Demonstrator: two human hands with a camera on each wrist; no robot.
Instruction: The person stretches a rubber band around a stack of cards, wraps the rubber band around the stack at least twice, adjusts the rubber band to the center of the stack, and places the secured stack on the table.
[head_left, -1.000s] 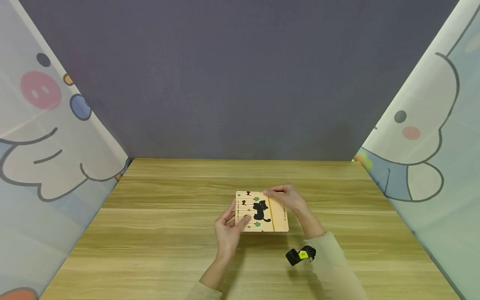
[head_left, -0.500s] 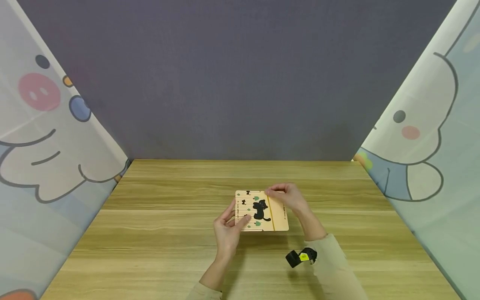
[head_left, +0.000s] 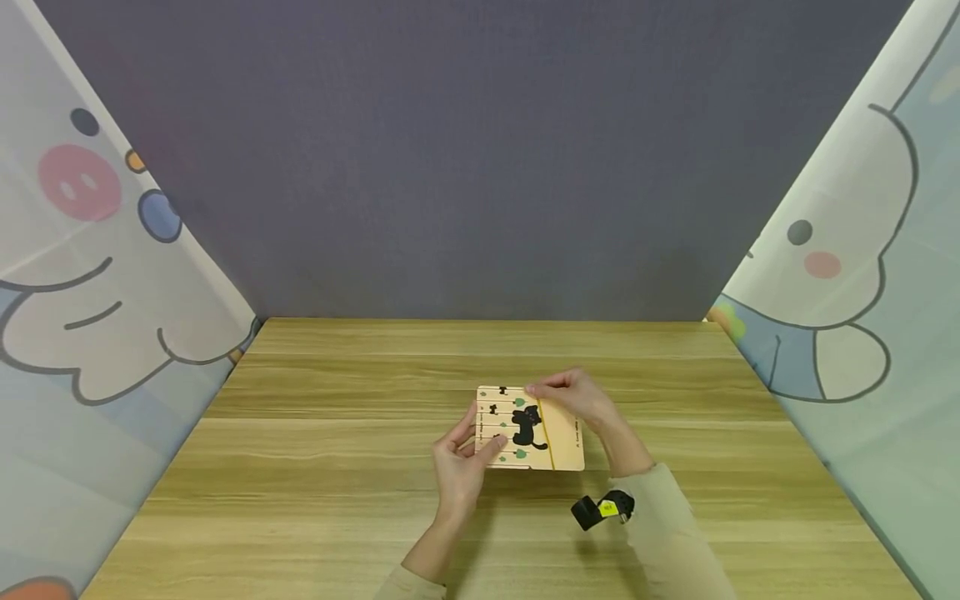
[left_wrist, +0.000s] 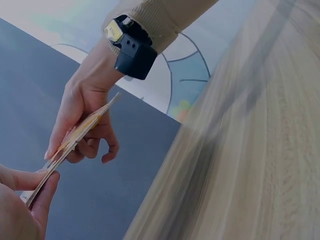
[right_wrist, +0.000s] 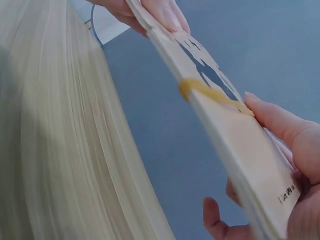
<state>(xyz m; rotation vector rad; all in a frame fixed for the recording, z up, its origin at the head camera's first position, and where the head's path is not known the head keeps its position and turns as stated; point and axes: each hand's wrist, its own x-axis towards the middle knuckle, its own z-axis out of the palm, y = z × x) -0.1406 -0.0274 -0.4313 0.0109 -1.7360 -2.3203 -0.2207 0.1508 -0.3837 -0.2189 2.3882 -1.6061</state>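
Observation:
Both hands hold a thin cream notebook [head_left: 566,446] above the wooden table, its cover printed with a black cat, green leaves and thin lines. A yellow elastic band [right_wrist: 212,93] runs across the cover. My left hand [head_left: 459,475] grips the left end, thumb on the cover and fingers behind. At the far edge, beside the band, my right hand [head_left: 582,396] pinches the notebook between thumb and fingers. Seen edge-on in the left wrist view, the layered notebook [left_wrist: 70,145] is tilted. Its back is hidden in the head view.
The wooden table [head_left: 300,467] runs back to a dark grey panel [head_left: 480,167]. Cartoon-printed curtains [head_left: 840,333] stand at both sides. A black wrist camera [head_left: 588,512] is strapped over the right sleeve cuff.
The notebook and left hand have shifted slightly right and toward the person. The right hand stays at the far edge by the band, nearly still.

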